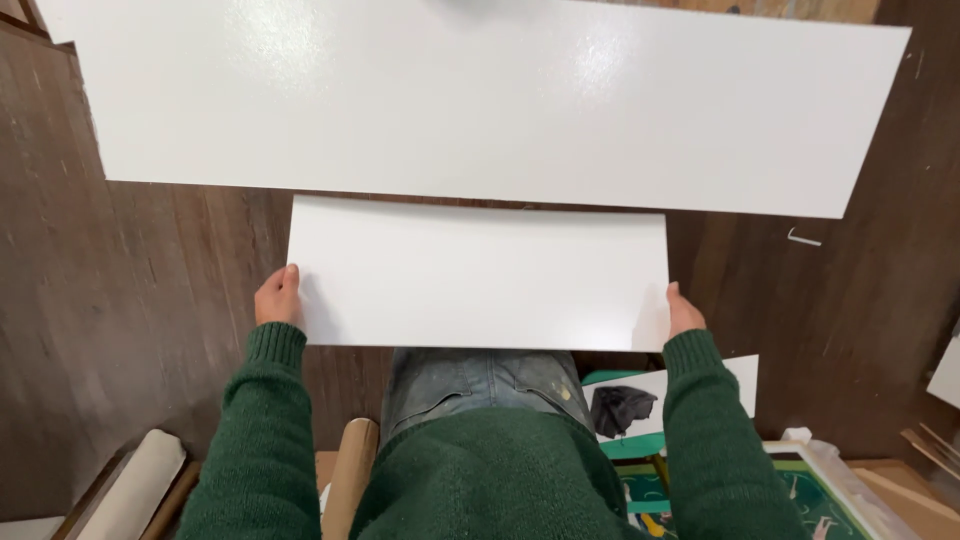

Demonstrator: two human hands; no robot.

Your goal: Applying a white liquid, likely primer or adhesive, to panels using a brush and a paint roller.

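Note:
I hold a small white rectangular panel (478, 272) level in front of me, over the dark wooden floor. My left hand (277, 296) grips its left edge and my right hand (682, 311) grips its right edge. Both arms wear green knitted sleeves. Just beyond the small panel lies a much larger glossy white panel (480, 100) flat on the floor, its near edge right at the far edge of the panel I hold.
A rolled sheet (135, 485) and a cardboard tube (350, 475) lie at lower left. At lower right are a white sheet with a black rag (620, 408), green printed material (800, 500) and wooden strips (930, 445). A small white bracket (803, 238) lies on the floor.

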